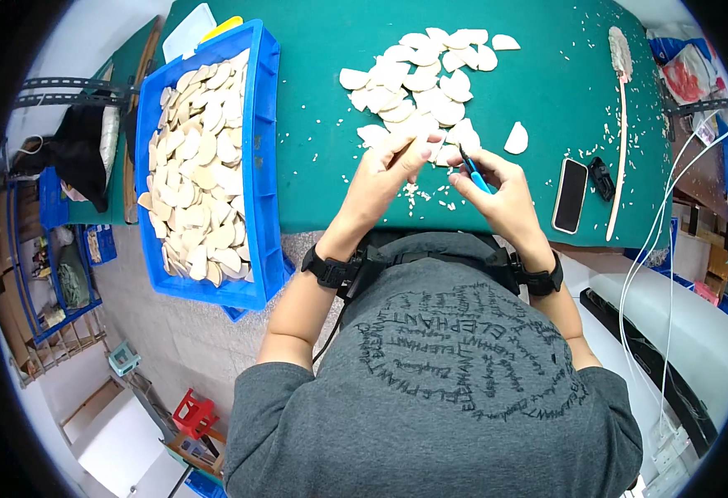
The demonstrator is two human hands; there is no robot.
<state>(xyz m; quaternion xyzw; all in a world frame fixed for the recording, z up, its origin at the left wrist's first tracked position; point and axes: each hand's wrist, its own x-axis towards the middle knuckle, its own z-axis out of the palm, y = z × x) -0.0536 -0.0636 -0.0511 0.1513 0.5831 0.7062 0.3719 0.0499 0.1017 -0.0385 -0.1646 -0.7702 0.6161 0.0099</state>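
The right hand (507,195) clasped cutters (477,175) by the green table's (318,187) near edge; the left hand (381,176) curled, whether pinching, unclear. A blue crate (261,166) overhung that edge above grey floor (152,349).

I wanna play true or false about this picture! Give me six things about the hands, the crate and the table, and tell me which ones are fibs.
1. The right hand holds a blue-handled tool. True.
2. The blue crate has lots of pale pieces in it. True.
3. The crate is on the person's right side. False: it is on the left side.
4. A phone lies on the table, to the right of the right hand. True.
5. The table's top is bright red. False: it is green.
6. Both of the person's wrists are bare. False: there is a black band on each one.
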